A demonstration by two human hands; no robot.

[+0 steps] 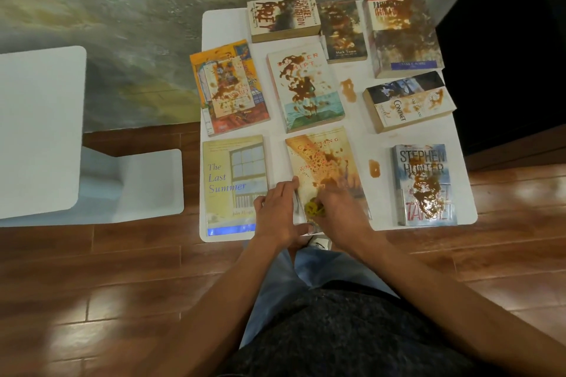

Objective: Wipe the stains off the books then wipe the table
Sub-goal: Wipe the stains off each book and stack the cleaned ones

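Observation:
Several paperbacks lie on a small white table [220, 24], most smeared with brown stains. The front middle book [321, 159] has an orange-cream cover with brown spots. My left hand [277, 211] rests flat on that book's left edge, fingers straight. My right hand [340, 205] grips a yellow cloth [314, 210] and presses it on the book's lower part. "The Last Summer" [232, 184] at the front left looks free of stains. The Stephen Hunter book [424, 184] at the front right carries a big brown smear. Two brown blots [374, 168] [348, 89] sit on the bare tabletop.
A white side table [39, 131] with a lower base stands to the left on the wooden floor [122, 285]. A rough grey wall runs behind. A dark cabinet [520, 55] borders the table's right side. My legs and a shoe show below the table's front edge.

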